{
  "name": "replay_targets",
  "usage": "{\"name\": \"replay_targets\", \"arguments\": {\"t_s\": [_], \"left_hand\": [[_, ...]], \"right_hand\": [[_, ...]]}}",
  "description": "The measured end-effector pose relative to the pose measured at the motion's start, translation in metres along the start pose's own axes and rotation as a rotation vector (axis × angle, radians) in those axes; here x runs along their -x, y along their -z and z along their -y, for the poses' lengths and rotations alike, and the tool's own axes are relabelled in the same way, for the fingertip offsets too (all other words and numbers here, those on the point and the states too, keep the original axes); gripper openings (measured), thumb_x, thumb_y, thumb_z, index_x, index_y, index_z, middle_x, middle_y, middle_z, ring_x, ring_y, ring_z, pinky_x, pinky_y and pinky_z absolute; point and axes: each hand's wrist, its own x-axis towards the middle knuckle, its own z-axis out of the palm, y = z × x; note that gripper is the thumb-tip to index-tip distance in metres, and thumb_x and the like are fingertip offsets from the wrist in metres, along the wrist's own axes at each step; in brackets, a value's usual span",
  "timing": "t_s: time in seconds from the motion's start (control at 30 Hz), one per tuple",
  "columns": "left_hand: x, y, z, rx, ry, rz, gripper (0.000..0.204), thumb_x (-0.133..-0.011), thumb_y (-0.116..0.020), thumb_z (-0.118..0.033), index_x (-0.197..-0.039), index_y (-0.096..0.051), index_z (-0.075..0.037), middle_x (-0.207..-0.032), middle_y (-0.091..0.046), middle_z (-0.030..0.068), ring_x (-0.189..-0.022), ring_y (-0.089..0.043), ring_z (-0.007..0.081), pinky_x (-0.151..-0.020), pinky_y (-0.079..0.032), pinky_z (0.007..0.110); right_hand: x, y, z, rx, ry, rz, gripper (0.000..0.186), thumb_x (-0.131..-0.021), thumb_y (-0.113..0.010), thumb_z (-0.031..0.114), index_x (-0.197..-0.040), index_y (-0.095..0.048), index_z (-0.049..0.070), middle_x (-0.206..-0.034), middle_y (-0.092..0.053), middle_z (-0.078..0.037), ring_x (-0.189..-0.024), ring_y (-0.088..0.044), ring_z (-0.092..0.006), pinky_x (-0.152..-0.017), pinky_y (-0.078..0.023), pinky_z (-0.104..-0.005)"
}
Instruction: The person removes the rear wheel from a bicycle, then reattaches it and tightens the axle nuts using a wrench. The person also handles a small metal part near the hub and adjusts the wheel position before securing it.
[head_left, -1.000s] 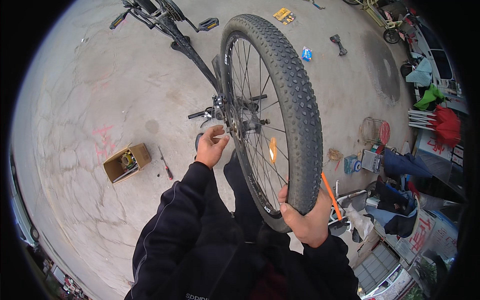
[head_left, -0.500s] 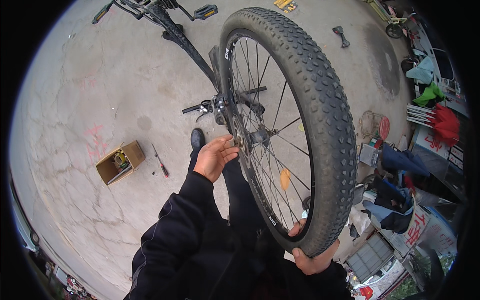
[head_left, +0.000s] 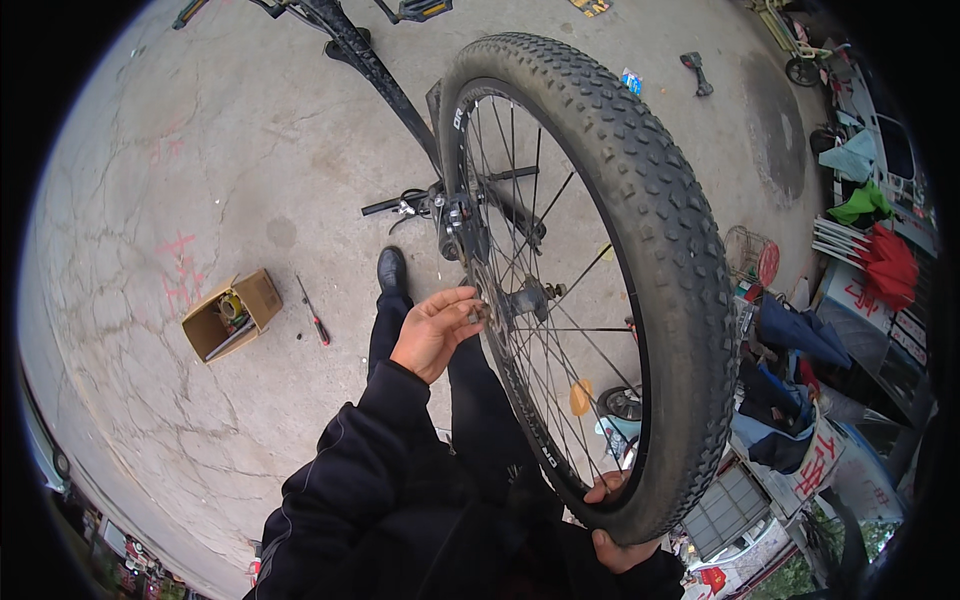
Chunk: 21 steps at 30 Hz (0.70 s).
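Note:
A bicycle wheel [head_left: 685, 290] with a black knobby tyre stands tilted in front of me. My right hand [head_left: 622, 525] grips its lower edge, thumb on the tyre and fingers inside the rim among the spokes. At the hub [head_left: 528, 300], beside the brake disc [head_left: 492, 322], the fingers of my left hand [head_left: 435, 330] are closed in a pinch on the near axle end, which they mostly cover. An axle nut [head_left: 553, 291] shows at the hub's other end. Beyond the wheel is the upturned bicycle frame [head_left: 385, 85], with handlebars [head_left: 385, 205] low by the floor.
Left on the concrete lie an open cardboard box [head_left: 232, 315] of tools and a screwdriver [head_left: 314, 312]. A cordless power tool [head_left: 696, 74] lies far right. Along the right side are a red umbrella [head_left: 888, 265], a wire basket [head_left: 750, 257] and piled clutter. My shoe [head_left: 392, 270] is near the handlebars.
The wheel has shifted right and down relative to the frame, and the hub with its axle nut shows more plainly. My left hand moved with it, still pinching; my right hand keeps its grip.

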Motion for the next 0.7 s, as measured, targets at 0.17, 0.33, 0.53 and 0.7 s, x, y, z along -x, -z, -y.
{"name": "replay_targets", "arguments": {"t_s": [0.17, 0.33, 0.53, 0.7], "left_hand": [[0.0, -0.007, -0.008, -0.071, -0.04, -0.03, 0.026, -0.097, -0.068, -0.001, -0.123, -0.066, 0.001, -0.106, -0.074, 0.0075, -0.097, -0.072, 0.0171, -0.087, -0.061, 0.033], [-0.005, -0.018, -0.011, -0.17, -0.069, -0.102, 0.031, -0.092, -0.074, 0.001, -0.122, -0.064, 0.002, -0.107, -0.073, 0.0078, -0.096, -0.072, 0.016, -0.086, -0.06, 0.031], [-0.009, -0.026, -0.017, -0.289, -0.169, -0.141, 0.043, -0.087, -0.075, 0.007, -0.126, -0.058, 0.007, -0.113, -0.07, 0.0125, -0.097, -0.069, 0.0163, -0.087, -0.058, 0.028], [-0.01, -0.028, -0.021, -0.375, -0.268, -0.199, 0.046, -0.084, -0.074, 0.01, -0.126, -0.056, 0.006, -0.112, -0.067, 0.0107, -0.097, -0.067, 0.0153, -0.088, -0.057, 0.027]], "right_hand": [[-0.024, -0.006, 0.021, -0.023, -0.06, 0.056, 0.074, -0.073, -0.075, 0.013, -0.137, -0.04, -0.006, -0.112, -0.059, -0.018, -0.1, -0.06, -0.025, -0.094, -0.049, -0.0403], [-0.04, -0.01, 0.039, 0.108, 0.012, -0.003, 0.052, -0.067, -0.077, 0.012, -0.114, -0.061, -0.005, -0.098, -0.069, -0.015, -0.089, -0.068, -0.0247, -0.081, -0.055, -0.0367], [-0.057, -0.016, 0.055, 0.21, 0.05, 0.082, 0.052, -0.069, -0.076, 0.014, -0.113, -0.061, -0.009, -0.096, -0.07, -0.017, -0.088, -0.07, -0.025, -0.082, -0.056, -0.0374], [-0.067, -0.022, 0.066, 0.226, 0.111, 0.1, 0.059, -0.071, -0.072, 0.011, -0.122, -0.054, -0.012, -0.096, -0.069, -0.018, -0.089, -0.069, -0.0251, -0.084, -0.056, -0.0387]]}}
